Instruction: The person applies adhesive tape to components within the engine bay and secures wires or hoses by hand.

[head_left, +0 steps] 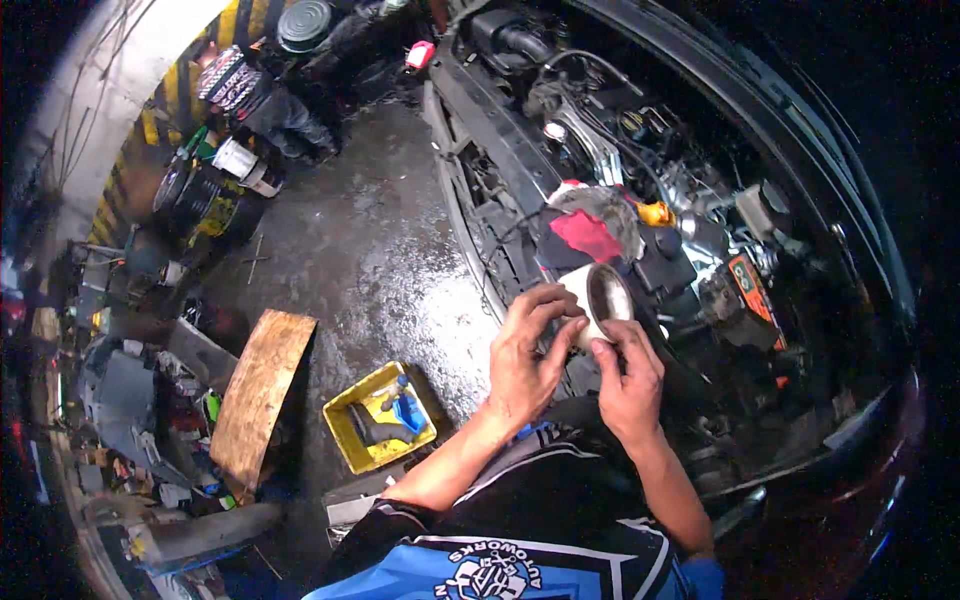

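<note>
While we stand at the front edge of the engine bay point(640, 200), we hold a short, pale metal sleeve point(598, 300) up in front of us with both hands. Our left hand point(528, 350) wraps its fingers round the near side of the sleeve, thumb on top, so the piece cannot roll. Our right hand point(628, 375) closes on it from below, thumb and forefinger pinching the lower rim. Held this way, the open end tilts up toward us, and we can see into its dark bore. The sleeve touches nothing but our hands and hangs just above the car's front panel, clear of the parts beneath.

Just beyond the sleeve, a red rag point(585, 235) lies on a grey cloth point(605, 205) spread over the engine, probably to keep grit out and to wipe with. Near them, farther into the bay, stands a small yellow cap point(655, 213).

On the wet concrete floor point(380, 240) to our left sits a yellow tray point(378, 420) holding a blue-handled tool, near enough to reach by bending down. Beside it a worn wooden board point(262, 395) leans on a heap of clutter. Drums and cans stand well apart by the striped wall at the far left corner of the floor.
</note>
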`<state>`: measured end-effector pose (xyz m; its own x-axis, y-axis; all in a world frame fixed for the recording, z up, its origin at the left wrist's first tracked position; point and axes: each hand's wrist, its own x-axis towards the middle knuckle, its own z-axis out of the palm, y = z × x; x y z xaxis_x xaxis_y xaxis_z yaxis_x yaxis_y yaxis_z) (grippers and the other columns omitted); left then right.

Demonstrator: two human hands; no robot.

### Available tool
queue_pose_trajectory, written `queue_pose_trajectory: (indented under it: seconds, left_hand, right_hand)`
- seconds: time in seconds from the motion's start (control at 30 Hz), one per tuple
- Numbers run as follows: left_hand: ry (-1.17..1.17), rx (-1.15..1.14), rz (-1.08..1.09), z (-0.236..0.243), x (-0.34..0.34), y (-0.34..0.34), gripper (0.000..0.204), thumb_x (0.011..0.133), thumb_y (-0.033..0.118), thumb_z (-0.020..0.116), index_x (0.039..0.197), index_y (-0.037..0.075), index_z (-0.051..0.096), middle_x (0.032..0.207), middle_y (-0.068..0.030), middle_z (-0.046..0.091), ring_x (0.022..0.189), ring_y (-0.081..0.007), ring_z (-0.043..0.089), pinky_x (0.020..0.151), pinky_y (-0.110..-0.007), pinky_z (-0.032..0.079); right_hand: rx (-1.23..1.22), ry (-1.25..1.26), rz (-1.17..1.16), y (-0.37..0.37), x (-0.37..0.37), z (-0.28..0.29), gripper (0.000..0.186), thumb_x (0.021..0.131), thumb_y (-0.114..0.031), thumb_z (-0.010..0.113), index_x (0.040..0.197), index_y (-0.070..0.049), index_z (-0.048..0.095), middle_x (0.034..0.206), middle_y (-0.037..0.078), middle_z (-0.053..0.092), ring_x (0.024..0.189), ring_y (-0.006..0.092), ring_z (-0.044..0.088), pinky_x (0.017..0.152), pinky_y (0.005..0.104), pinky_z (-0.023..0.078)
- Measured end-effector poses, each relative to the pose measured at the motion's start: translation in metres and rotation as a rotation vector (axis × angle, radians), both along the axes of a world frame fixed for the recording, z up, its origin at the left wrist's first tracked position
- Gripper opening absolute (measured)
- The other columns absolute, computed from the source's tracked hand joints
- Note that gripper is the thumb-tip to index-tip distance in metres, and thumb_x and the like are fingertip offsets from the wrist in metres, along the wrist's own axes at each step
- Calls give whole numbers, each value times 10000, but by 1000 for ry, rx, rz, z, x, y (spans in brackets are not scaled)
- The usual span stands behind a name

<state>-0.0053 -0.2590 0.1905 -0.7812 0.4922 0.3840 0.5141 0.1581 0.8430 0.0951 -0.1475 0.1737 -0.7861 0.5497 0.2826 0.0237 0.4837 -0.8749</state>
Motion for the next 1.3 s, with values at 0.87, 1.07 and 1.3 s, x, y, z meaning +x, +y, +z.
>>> queue_pose_trajectory:
  seconds: [0.87, 1.07, 1.3]
  left_hand:
    - [50, -129, -92, -21, 15, 15, 298, 802, 108, 764, 1064, 5, 668, 1104, -153, 628, 1014, -292, 632, 877, -368, 500]
    - [44, -91, -91, -28, 21, 18, 196, 820, 57, 741, 995, -6, 677, 1056, -147, 666, 965, -277, 657, 843, -358, 519]
    - [122, -117, -96, -35, 21, 19, 137, 841, 5, 707, 968, -15, 661, 1037, -147, 668, 951, -263, 663, 828, -355, 521]
  right_hand:
    - [-361, -63, -116, -5, 33, -38, 212, 937, -128, 621, 1104, 4, 621, 1006, 134, 674, 873, 240, 666, 766, 352, 519]
    - [-23, -6, -124, 1, 37, -37, 174, 921, -106, 609, 1045, 15, 619, 992, 180, 650, 913, 365, 656, 785, 396, 524]
    - [86, 2, -139, 1, 39, -31, 163, 911, -102, 613, 1025, 14, 622, 991, 182, 650, 908, 373, 649, 782, 420, 520]
